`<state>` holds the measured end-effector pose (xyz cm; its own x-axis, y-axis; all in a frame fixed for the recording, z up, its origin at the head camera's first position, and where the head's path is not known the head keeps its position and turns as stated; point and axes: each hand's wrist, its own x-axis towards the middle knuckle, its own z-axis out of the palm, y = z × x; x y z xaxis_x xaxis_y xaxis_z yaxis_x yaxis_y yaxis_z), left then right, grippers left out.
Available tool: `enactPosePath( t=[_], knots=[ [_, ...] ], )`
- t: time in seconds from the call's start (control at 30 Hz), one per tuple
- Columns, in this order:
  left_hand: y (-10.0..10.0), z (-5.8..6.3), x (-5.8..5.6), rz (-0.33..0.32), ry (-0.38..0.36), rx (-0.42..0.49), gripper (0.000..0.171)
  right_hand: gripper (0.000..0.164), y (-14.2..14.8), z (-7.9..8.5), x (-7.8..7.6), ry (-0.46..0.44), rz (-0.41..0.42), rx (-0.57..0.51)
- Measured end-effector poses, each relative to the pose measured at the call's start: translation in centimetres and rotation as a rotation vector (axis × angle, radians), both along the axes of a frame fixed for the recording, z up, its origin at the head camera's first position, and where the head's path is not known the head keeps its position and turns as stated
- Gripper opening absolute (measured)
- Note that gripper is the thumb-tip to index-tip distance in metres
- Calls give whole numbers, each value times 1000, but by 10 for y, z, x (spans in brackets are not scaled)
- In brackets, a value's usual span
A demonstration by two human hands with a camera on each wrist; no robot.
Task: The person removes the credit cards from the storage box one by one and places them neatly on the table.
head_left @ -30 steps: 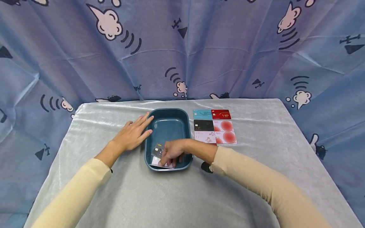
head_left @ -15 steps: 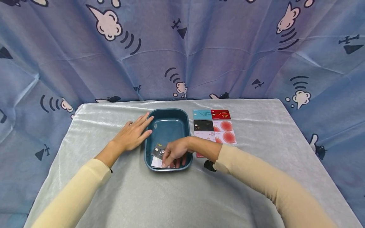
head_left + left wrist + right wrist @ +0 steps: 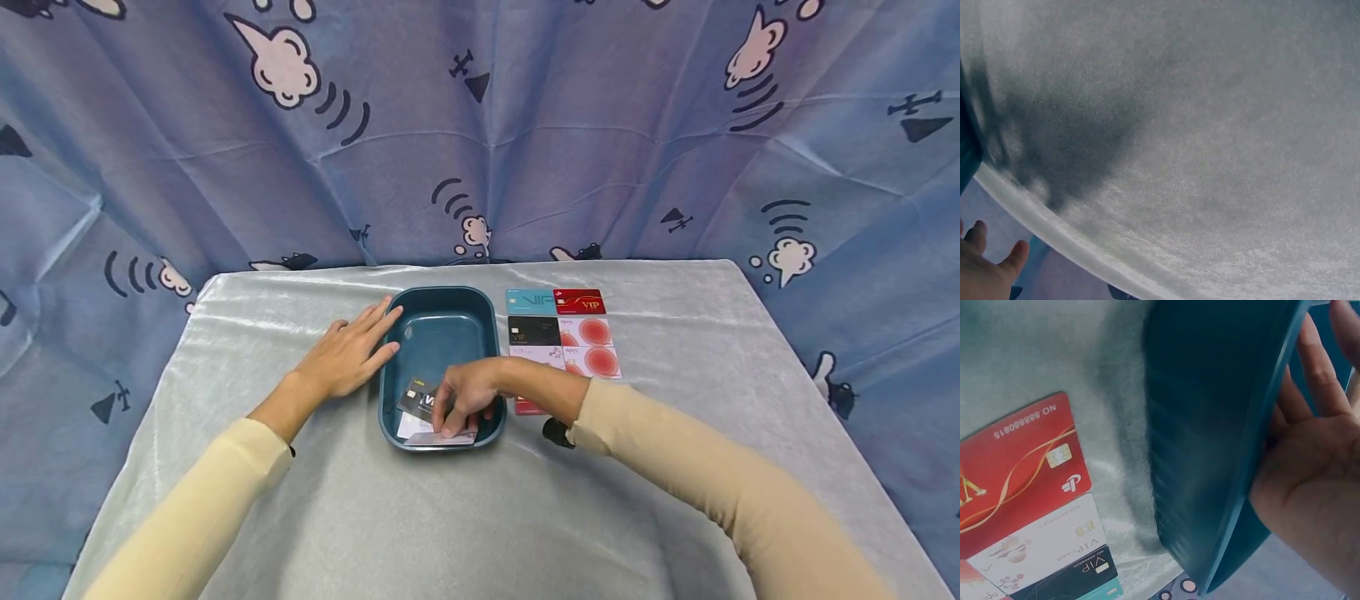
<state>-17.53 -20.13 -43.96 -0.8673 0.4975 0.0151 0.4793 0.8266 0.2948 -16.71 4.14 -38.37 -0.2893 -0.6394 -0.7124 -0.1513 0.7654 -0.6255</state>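
Observation:
My right hand reaches into the near end of a teal tray, its thumb and fingers pinching a pale card by the tray's front wall. Beneath that card a white card shows in part, and a dark grey VIP card lies just behind. In the right wrist view the tray's wall hides the fingertips. With fingers straight, my left hand rests on the tray's left rim; its thumb and some fingers show in the left wrist view.
Right of the tray, cards lie edge to edge in two columns: a light blue VIP card, a red VIP card, a black one, pale ones with red circles. My right forearm partly covers another red card.
My right hand has slid a little rightward inside the tray, and the pale card has shifted with it. The lower red card beside the tray has come into sight. My left hand stays put.

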Motion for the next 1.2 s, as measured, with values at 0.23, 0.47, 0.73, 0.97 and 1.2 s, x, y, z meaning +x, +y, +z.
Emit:
enactPosePath(
  t=[0.23,0.47,0.73,0.97,1.2],
  knots=[
    [0,0,0,8,-5,-1,62,22,6,8,-9,55,-54,-116],
    [0,0,0,12,-26,-14,63,24,20,17,-19,85,-84,-195],
    [-1,-1,0,11,-30,-13,63,24,42,34,-25,85,-147,-191],
    [-1,0,0,8,-36,-19,63,28,70,47,-34,95,-172,-183],
    [0,1,0,4,-36,-18,64,26,104,48,-41,146,-206,-177]
  ],
)
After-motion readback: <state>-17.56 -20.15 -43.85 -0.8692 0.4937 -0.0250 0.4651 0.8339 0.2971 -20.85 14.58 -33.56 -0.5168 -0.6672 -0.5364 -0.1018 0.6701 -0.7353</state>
